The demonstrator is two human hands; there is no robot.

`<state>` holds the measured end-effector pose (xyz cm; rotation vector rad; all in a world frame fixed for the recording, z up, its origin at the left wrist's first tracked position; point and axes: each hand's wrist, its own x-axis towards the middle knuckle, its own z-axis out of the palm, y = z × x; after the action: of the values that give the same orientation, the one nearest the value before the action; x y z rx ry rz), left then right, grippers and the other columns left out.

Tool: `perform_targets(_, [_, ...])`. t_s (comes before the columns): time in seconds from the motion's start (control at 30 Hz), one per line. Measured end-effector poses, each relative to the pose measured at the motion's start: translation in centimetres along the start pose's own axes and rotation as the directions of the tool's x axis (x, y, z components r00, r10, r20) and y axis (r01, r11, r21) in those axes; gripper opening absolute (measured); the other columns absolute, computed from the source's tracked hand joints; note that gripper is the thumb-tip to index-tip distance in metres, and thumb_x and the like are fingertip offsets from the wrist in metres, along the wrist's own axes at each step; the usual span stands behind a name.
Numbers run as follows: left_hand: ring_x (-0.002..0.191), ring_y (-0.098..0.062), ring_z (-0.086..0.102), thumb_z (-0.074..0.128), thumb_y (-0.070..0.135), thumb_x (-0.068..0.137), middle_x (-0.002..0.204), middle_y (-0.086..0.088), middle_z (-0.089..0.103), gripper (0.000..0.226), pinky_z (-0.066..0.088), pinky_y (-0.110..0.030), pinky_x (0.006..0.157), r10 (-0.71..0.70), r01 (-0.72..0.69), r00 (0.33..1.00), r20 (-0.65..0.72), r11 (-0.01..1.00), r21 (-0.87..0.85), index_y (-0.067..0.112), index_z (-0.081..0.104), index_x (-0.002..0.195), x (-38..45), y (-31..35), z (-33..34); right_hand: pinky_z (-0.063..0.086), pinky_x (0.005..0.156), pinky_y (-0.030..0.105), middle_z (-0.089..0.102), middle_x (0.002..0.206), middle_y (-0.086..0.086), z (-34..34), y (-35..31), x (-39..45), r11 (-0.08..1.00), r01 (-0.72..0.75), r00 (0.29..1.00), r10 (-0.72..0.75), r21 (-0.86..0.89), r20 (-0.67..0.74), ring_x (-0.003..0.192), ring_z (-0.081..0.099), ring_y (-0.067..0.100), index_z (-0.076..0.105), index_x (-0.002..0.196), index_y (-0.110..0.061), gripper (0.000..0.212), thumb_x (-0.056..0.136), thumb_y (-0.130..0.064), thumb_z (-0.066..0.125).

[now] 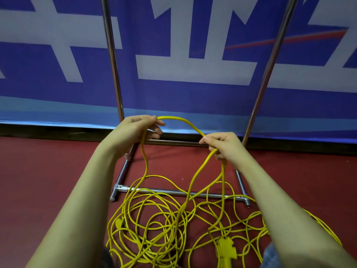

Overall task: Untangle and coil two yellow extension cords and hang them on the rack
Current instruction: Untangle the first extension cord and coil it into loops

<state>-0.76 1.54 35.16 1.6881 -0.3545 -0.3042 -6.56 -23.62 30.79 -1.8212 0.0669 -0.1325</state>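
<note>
Holding a short arch of yellow cord [181, 121] up between both hands, above the tangled heap [154, 225] of loops on the red floor [38, 180]. Left hand [133, 130] with fingers curled round one end of the arch, strand dropping from it into the heap. Right hand [222, 145] pinching the other end, two strands falling from it to the pile. Heap lying across the rack's [114, 60] bottom bar, a yellow socket block [226, 246] and a plug [118, 222] buried among the loops. Blue banner [193, 97] behind the uprights. Judged stage: early untangling, no coil formed, nothing hung. Next move likely needs feeding cord hand over hand, tracing one strand back to its end, lifting crossings free without tightening knots.
</note>
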Motion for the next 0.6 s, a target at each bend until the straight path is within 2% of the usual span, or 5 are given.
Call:
perform_targets(0.1, [0.078, -0.011, 0.066, 0.05, 0.013, 0.098, 0.082, -0.004, 0.072, 0.024, 0.049, -0.02, 0.075, 0.05, -0.045, 0.998, -0.022, 0.981, 0.189, 0.014, 0.073, 0.093, -0.4, 0.4, 0.2, 0.02, 0.041, 0.02, 0.037, 0.051, 0.002, -0.1, -0.1, -0.2, 1.0, -0.009, 1.0, 0.008, -0.023, -0.009, 0.043, 0.022, 0.012, 0.073, 0.083, -0.009, 0.018, 0.093, -0.014, 0.059])
perform_targets(0.27, [0.078, -0.015, 0.066, 0.06, 0.03, 0.094, 0.088, -0.005, 0.073, 0.019, 0.051, -0.024, 0.074, 0.006, -0.069, 0.99, 0.142, 0.894, 0.443, 0.016, 0.072, 0.096, -0.3, -0.2, 2.8, 0.022, 0.042, 0.02, 0.043, 0.057, 0.004, 0.9, -1.3, -0.7, 0.992, 0.052, 0.997, -0.045, -0.115, 0.065, 0.045, 0.029, 0.011, 0.075, 0.085, -0.01, 0.014, 0.09, -0.015, 0.063])
perform_targets(0.33, [0.084, -0.021, 0.068, 0.061, 0.03, 0.094, 0.089, -0.005, 0.072, 0.014, 0.053, -0.034, 0.081, 0.021, -0.098, 0.987, 0.159, 0.864, 0.493, 0.019, 0.07, 0.095, 0.0, -0.6, 3.8, 0.021, 0.044, 0.022, 0.042, 0.058, 0.007, 1.0, -1.7, -0.9, 0.99, 0.086, 0.995, -0.078, -0.11, 0.067, 0.047, 0.029, 0.013, 0.075, 0.086, -0.008, 0.014, 0.089, -0.014, 0.063])
perform_targets(0.43, [0.083, -0.019, 0.061, 0.059, 0.028, 0.095, 0.091, -0.002, 0.065, 0.017, 0.048, -0.033, 0.077, 0.088, -0.165, 0.983, 0.162, 0.812, 0.559, 0.017, 0.07, 0.099, 0.1, -0.9, 4.8, 0.02, 0.047, 0.025, 0.041, 0.056, 0.006, 0.9, -1.9, -1.2, 0.986, 0.126, 0.988, -0.116, -0.105, 0.099, 0.049, 0.028, 0.014, 0.076, 0.085, -0.007, 0.013, 0.088, -0.014, 0.065])
perform_targets(0.6, [0.048, -0.001, 0.047, 0.057, 0.023, 0.097, 0.06, 0.01, 0.059, 0.022, 0.036, -0.014, 0.051, 0.02, -0.081, 0.98, 0.199, 0.95, 0.301, 0.014, 0.065, 0.078, 0.0, -1.2, 5.4, 0.021, 0.045, 0.021, 0.043, 0.048, -0.006, 0.7, -1.9, -1.1, 0.988, 0.139, 0.985, -0.13, -0.069, 0.116, 0.045, 0.029, 0.01, 0.075, 0.083, -0.008, 0.014, 0.089, -0.011, 0.062])
